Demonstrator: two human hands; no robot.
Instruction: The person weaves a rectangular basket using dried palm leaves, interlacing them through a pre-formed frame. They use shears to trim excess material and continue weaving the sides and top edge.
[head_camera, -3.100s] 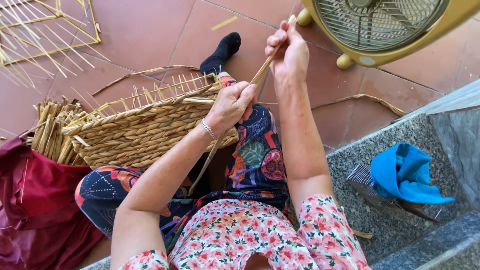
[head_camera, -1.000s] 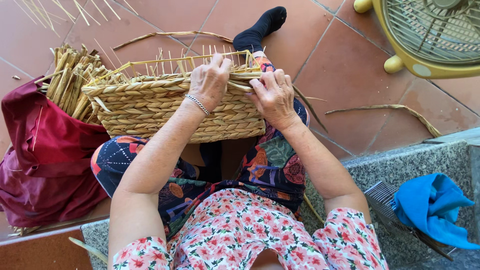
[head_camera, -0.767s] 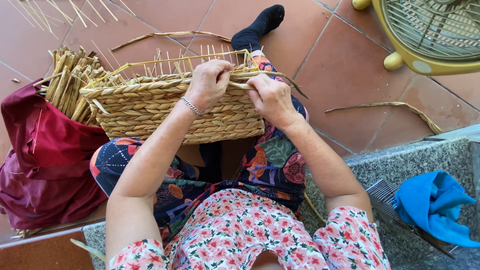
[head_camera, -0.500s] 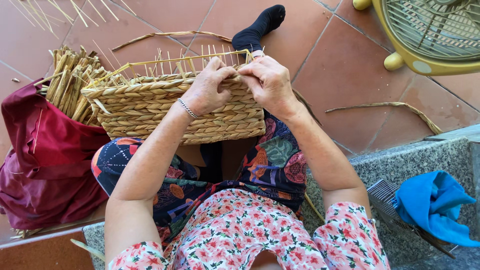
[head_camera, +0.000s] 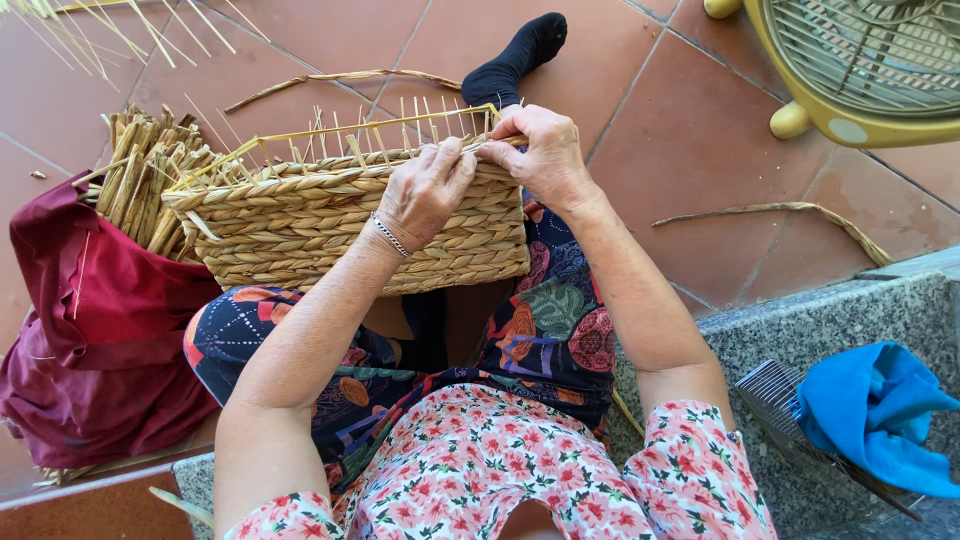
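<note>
A dark red cloth bag (head_camera: 95, 330) full of dry reed bundles (head_camera: 140, 175) sits to the left of the basket, a yellow fan (head_camera: 860, 70) stands at the top right, and a blue cloth (head_camera: 880, 415) lies on the grey stone step (head_camera: 700, 335). The woven straw basket (head_camera: 330, 225) rests on the person's lap with its long side going left to right and its thin spiky stakes pointing up. The left hand (head_camera: 425, 190) lies curled over the basket's top edge, and the right hand (head_camera: 535, 155) pinches a straw strand at the rim right next to it.
</note>
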